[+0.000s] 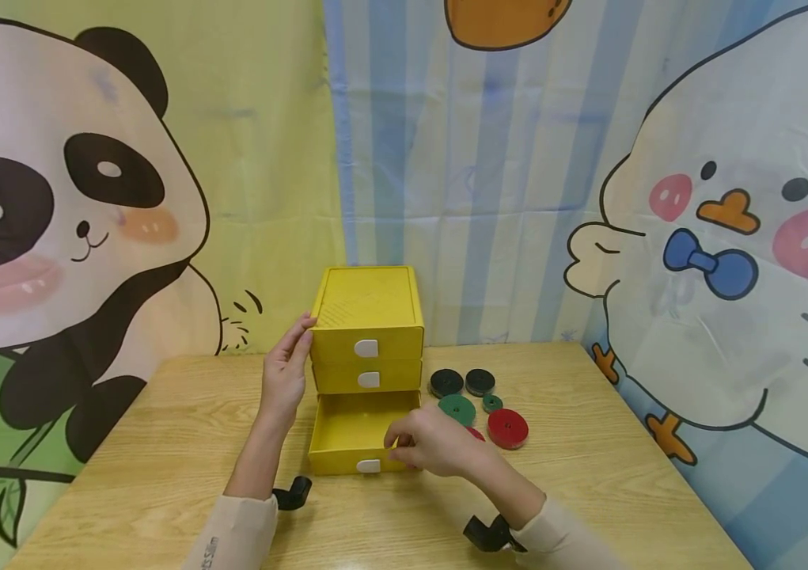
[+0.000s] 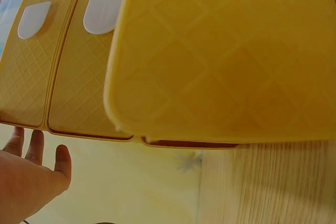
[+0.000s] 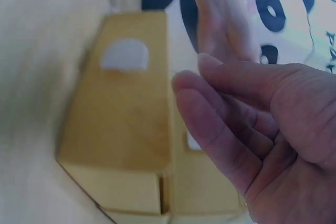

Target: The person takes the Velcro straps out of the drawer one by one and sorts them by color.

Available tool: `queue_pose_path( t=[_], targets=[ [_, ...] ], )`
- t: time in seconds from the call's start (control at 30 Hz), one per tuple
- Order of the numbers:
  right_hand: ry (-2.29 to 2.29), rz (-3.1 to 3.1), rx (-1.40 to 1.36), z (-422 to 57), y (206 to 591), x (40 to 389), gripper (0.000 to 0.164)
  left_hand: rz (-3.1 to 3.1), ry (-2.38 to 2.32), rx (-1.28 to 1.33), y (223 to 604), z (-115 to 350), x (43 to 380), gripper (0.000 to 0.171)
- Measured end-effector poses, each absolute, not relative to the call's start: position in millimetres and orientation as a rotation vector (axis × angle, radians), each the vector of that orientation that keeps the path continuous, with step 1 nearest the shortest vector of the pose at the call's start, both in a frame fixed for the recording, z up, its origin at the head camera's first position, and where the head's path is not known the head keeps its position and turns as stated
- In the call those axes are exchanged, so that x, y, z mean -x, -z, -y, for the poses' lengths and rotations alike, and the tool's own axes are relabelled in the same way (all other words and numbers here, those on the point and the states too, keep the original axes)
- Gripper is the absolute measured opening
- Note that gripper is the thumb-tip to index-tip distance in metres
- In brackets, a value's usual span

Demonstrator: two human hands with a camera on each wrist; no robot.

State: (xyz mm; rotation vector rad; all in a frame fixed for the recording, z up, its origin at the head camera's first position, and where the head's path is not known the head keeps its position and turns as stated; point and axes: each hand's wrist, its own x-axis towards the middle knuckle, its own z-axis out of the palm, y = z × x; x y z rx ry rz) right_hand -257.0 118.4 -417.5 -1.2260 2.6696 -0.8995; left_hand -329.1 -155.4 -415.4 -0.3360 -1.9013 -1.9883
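A yellow cabinet (image 1: 368, 297) with three stacked drawers and white tabs stands on the table. Its bottom drawer (image 1: 335, 461) is pulled out, and the part of its inside that shows is bare. At the upper left side of the cabinet, my left hand (image 1: 286, 378) rests its fingertips, fingers extended. My right hand (image 1: 442, 443) hovers by the drawer's front right corner, hiding that corner in the head view. In the right wrist view, the right hand's (image 3: 273, 124) thumb and fingers are loosely bent toward one another, and nothing shows between them.
Right of the cabinet lie two black discs (image 1: 446, 383), a green disc (image 1: 455, 408), a small green disc (image 1: 492, 404) and a red disc (image 1: 507, 428). Another red disc (image 1: 476, 433) is partly hidden by the right hand. Behind the table (image 1: 589, 475) hangs a cartoon-printed curtain (image 1: 404, 158).
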Motion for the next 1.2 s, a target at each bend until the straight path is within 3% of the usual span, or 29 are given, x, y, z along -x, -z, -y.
queue_pose_path(
  t=[0.47,1.2],
  targets=[
    [0.334,-3.079,1.238,-82.4,445.6,243.2,0.019,1.904,1.984,0.348,416.4,156.0,330.8,0.042],
    [0.286,-3.321,1.234,-71.4,465.1,257.8,0.018,1.923,1.972,0.323,416.9,155.4,329.2,0.042]
  ],
)
